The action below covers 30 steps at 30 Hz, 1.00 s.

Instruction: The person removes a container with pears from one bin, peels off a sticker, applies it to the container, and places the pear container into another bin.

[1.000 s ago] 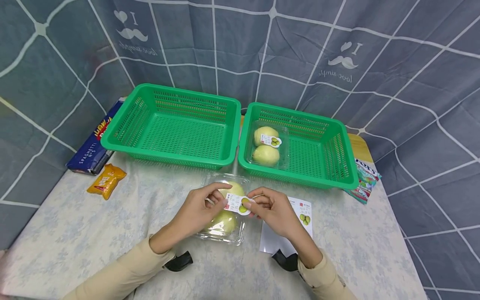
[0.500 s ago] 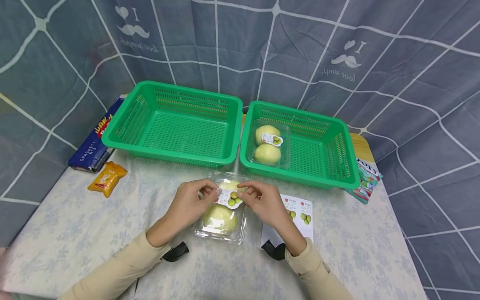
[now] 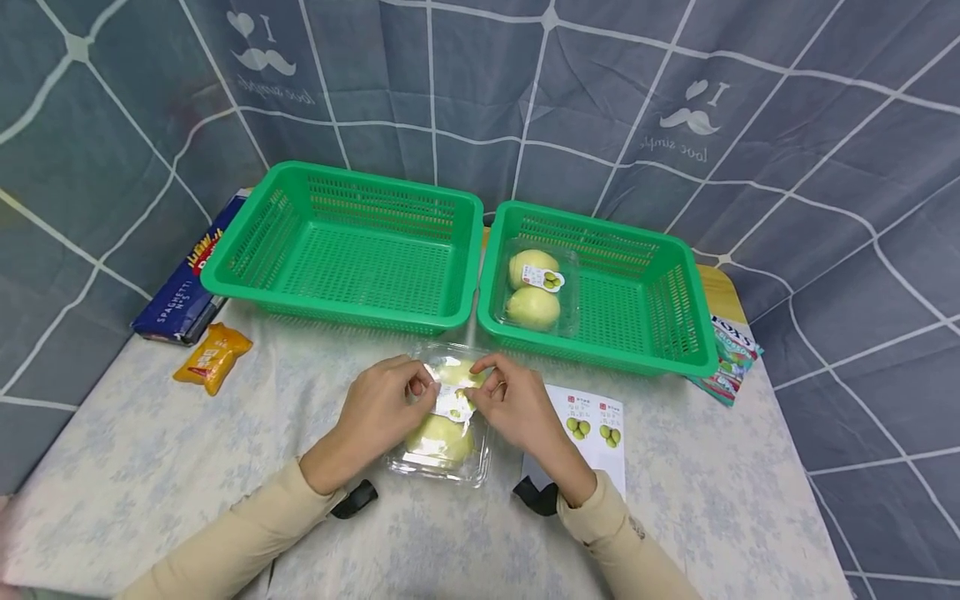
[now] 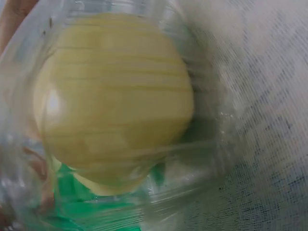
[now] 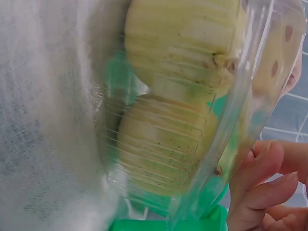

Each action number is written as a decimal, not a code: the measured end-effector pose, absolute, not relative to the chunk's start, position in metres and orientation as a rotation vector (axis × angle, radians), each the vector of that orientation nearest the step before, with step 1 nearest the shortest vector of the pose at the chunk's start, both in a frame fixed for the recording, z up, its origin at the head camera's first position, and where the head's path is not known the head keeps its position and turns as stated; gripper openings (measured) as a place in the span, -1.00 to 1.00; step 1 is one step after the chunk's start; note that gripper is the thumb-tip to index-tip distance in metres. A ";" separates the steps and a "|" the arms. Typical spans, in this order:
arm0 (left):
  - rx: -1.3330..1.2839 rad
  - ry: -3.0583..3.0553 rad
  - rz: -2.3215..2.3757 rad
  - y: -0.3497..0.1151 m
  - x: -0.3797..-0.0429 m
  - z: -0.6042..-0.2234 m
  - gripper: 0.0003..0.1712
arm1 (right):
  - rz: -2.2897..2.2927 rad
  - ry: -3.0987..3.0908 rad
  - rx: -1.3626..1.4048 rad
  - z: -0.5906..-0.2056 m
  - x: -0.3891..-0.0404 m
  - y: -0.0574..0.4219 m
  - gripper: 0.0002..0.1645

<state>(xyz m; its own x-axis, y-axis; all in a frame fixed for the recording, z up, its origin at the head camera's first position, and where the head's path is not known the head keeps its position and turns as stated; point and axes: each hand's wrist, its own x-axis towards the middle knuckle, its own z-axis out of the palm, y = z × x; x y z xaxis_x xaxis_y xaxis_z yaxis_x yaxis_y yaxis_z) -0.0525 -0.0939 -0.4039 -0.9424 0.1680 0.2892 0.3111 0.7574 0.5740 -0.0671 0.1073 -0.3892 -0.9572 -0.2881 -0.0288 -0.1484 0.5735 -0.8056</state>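
Note:
A clear plastic clamshell box [image 3: 480, 468] with two pale yellow-green round fruits [image 3: 438, 440] lies on the table in front of me. Over its lid, my left hand [image 3: 381, 407] pinches the left end of a white fruit label [image 3: 450, 405]. The right end is between the thumb and finger of my right hand [image 3: 517, 406]. The label lies across the lid between the two fruits. In the right wrist view, curled fingers [image 5: 264, 185] are beside the box wall. The left wrist view is mostly filled by one blurred fruit [image 4: 115, 96] behind the plastic.
A label sheet [image 3: 604, 462] lies partly under my right forearm. Behind stand two green baskets, the left one [image 3: 360, 312] and the right one [image 3: 645, 360], which holds another labelled fruit box [image 3: 570, 292]. Around them are a spaghetti box [image 3: 176, 304], an orange packet [image 3: 213, 358] and a teal bag [image 3: 731, 358].
Both hands have brought the label slightly left and down onto the box lid. It was held tilted above the fruits before. More of the label sheet now shows beside my right arm.

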 end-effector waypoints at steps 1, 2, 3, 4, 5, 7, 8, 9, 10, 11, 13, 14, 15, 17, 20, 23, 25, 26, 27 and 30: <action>-0.379 -2.732 -0.935 -0.094 -0.053 -0.404 -0.86 | -1.327 2.652 -0.367 -0.390 -0.067 0.107 -0.75; -0.380 -2.733 -0.923 -0.093 -0.053 -0.404 -0.85 | -1.321 2.661 -0.367 -0.390 -0.067 0.106 -0.76; -0.379 -2.733 -0.912 -0.093 -0.053 -0.404 -0.85 | -1.316 2.675 -0.371 -0.390 -0.068 0.105 -0.77; -0.378 -2.735 -0.903 -0.092 -0.053 -0.404 -0.85 | -1.312 2.691 -0.378 -0.391 -0.068 0.105 -0.78; -0.379 -2.735 -0.895 -0.092 -0.053 -0.404 -0.85 | -1.309 2.709 -0.390 -0.391 -0.067 0.104 -0.79; -0.382 -2.736 -0.880 -0.091 -0.053 -0.405 -0.85 | -1.296 2.757 -0.415 -0.392 -0.066 0.103 -0.80; -0.384 -2.738 -0.875 -0.091 -0.054 -0.405 -0.85 | -1.287 2.783 -0.433 -0.392 -0.066 0.102 -0.81; -0.385 -2.739 -0.872 -0.091 -0.054 -0.405 -0.85 | -1.277 2.805 -0.448 -0.393 -0.066 0.102 -0.81; -0.385 -2.744 -0.874 -0.091 -0.054 -0.405 -0.85 | -1.266 2.820 -0.464 -0.392 -0.065 0.102 -0.82; -0.384 -2.753 -0.882 -0.092 -0.054 -0.405 -0.85 | -1.253 2.833 -0.482 -0.392 -0.065 0.102 -0.82; -0.378 -2.785 -0.921 -0.093 -0.055 -0.405 -0.86 | -1.230 2.835 -0.482 -0.392 -0.065 0.102 -0.83; -0.375 -2.804 -0.954 -0.094 -0.056 -0.405 -0.88 | -1.222 2.830 -0.468 -0.392 -0.066 0.103 -0.84; -0.367 -2.821 -0.993 -0.096 -0.057 -0.405 -0.90 | -1.213 2.825 -0.448 -0.392 -0.066 0.105 -0.84; -0.350 -2.840 -1.069 -0.099 -0.059 -0.405 -0.92 | -1.200 2.811 -0.397 -0.393 -0.067 0.108 -0.83; -0.315 -2.837 -1.154 -0.104 -0.061 -0.406 -0.82 | -1.193 2.783 -0.309 -0.397 -0.069 0.114 -0.74; -0.347 -2.759 -1.176 -0.107 -0.058 -0.406 -0.77 | -1.219 2.750 -0.276 -0.399 -0.070 0.120 -0.68; -0.458 -2.681 -1.152 -0.107 -0.054 -0.405 -0.75 | -1.263 2.748 -0.288 -0.399 -0.070 0.123 -0.71; -0.534 -2.652 -1.127 -0.107 -0.051 -0.404 -0.74 | -1.290 2.752 -0.313 -0.399 -0.069 0.124 -0.74; -0.617 -2.632 -1.095 -0.107 -0.049 -0.403 -0.72 | -1.317 2.761 -0.355 -0.398 -0.067 0.125 -0.77; -0.852 -2.657 -0.966 -0.106 -0.040 -0.401 -0.62 | -1.284 2.809 -0.592 -0.397 -0.060 0.127 -0.76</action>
<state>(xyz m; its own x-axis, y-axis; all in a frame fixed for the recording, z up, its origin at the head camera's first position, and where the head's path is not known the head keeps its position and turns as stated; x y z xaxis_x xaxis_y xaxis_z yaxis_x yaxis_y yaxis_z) -0.0402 -0.1062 -0.4009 -0.8174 0.4531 0.3557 0.5758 0.6230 0.5296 -0.0605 0.1269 -0.3973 -0.9292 -0.3350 0.1564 -0.3375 0.5959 -0.7287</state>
